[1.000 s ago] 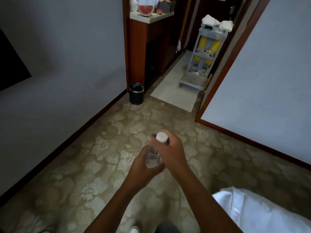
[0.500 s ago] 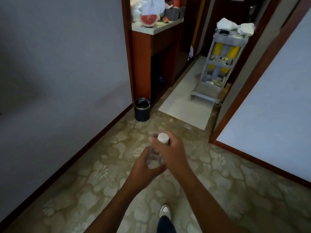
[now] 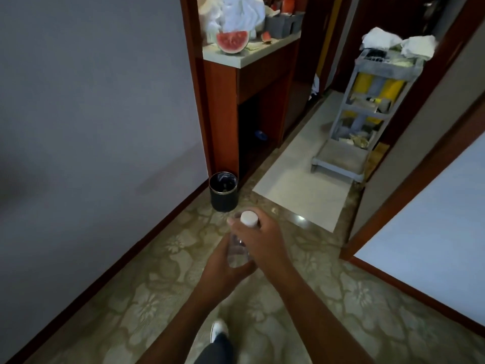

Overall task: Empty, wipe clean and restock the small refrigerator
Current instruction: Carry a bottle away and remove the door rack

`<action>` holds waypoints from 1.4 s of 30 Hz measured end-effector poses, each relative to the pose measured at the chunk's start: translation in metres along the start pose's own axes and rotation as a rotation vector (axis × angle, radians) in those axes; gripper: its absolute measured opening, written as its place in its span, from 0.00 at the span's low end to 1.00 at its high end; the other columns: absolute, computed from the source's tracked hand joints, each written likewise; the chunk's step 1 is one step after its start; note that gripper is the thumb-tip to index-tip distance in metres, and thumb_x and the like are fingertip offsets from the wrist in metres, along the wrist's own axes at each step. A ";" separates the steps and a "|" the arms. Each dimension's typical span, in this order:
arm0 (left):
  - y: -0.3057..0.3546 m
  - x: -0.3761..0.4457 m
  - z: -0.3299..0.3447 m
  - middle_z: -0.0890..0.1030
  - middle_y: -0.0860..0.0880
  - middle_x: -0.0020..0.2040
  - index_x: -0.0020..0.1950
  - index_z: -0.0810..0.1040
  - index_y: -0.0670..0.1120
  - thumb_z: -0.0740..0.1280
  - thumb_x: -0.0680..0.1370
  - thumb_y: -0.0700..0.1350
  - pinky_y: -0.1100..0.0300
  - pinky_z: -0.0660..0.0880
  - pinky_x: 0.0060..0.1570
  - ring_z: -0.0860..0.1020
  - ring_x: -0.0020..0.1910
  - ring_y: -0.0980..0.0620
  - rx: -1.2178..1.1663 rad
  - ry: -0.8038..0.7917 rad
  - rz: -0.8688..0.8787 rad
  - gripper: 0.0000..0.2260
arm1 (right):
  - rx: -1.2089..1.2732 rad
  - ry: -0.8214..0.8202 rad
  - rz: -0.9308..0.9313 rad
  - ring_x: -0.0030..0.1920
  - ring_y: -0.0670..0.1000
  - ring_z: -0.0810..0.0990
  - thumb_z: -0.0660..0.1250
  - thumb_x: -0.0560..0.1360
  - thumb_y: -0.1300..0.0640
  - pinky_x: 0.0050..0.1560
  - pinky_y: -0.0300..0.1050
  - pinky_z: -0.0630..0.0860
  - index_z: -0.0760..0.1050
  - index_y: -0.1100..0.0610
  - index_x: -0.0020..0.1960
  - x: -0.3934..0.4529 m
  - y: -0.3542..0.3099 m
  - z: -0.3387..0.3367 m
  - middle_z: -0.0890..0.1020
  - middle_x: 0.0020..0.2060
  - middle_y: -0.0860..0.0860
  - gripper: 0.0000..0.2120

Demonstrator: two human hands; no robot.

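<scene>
I hold a clear plastic bottle [image 3: 237, 252] with a white cap [image 3: 249, 218] upright in front of me, over the patterned floor. My left hand [image 3: 220, 266] wraps its lower body from below. My right hand [image 3: 258, 239] grips the neck just under the cap. The refrigerator is not in sight. A wooden cabinet [image 3: 228, 106] stands ahead at the left, with a dark open space under its counter.
A black waste bin [image 3: 223, 191] stands at the cabinet's foot. Half a watermelon [image 3: 232, 42], white cloths and grey boxes lie on the counter. A grey housekeeping cart [image 3: 367, 101] with towels stands on the pale tiles ahead. Walls run along both sides.
I have walked forward: cabinet, bin and cart are closer and larger. The white bedding at the lower right has left the view. Both hands keep the same hold on the bottle.
</scene>
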State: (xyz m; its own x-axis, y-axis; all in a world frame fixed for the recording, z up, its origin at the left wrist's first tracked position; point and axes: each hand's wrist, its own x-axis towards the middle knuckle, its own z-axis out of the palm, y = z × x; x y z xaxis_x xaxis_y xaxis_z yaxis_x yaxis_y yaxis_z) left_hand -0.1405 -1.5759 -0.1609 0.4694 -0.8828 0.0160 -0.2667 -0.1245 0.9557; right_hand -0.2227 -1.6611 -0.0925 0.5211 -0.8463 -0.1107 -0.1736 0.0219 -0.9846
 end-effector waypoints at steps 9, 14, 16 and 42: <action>-0.051 0.166 -0.027 0.83 0.56 0.59 0.69 0.73 0.54 0.79 0.71 0.51 0.50 0.82 0.54 0.82 0.57 0.56 -0.057 0.053 -0.025 0.29 | -0.022 -0.074 -0.005 0.43 0.42 0.84 0.75 0.75 0.53 0.40 0.35 0.81 0.81 0.48 0.48 0.171 -0.009 0.027 0.85 0.40 0.42 0.04; -0.065 0.261 -0.056 0.83 0.56 0.61 0.67 0.74 0.55 0.81 0.70 0.53 0.49 0.81 0.57 0.83 0.58 0.54 -0.109 0.075 -0.079 0.29 | -0.059 -0.089 -0.001 0.46 0.45 0.85 0.75 0.75 0.52 0.47 0.42 0.84 0.81 0.48 0.49 0.271 -0.023 0.053 0.85 0.43 0.44 0.05; -0.066 0.299 -0.065 0.83 0.55 0.60 0.66 0.75 0.55 0.81 0.71 0.47 0.56 0.81 0.56 0.83 0.58 0.54 -0.101 0.076 -0.086 0.26 | -0.078 -0.098 -0.006 0.47 0.44 0.84 0.75 0.75 0.52 0.47 0.41 0.83 0.81 0.48 0.50 0.311 -0.026 0.060 0.85 0.43 0.44 0.05; -0.200 0.682 -0.074 0.73 0.62 0.67 0.75 0.63 0.62 0.75 0.68 0.66 0.59 0.77 0.58 0.75 0.59 0.63 0.285 0.078 -0.504 0.39 | -0.659 -0.452 0.005 0.48 0.46 0.81 0.69 0.76 0.38 0.49 0.44 0.81 0.76 0.49 0.59 0.784 0.091 0.069 0.82 0.50 0.44 0.18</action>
State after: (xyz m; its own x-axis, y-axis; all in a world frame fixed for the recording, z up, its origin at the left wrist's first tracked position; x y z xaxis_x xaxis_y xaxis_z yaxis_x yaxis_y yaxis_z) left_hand 0.2952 -2.1197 -0.3196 0.6548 -0.6486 -0.3881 -0.2054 -0.6468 0.7345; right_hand 0.2277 -2.2857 -0.2788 0.7830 -0.5460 -0.2980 -0.5612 -0.4134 -0.7171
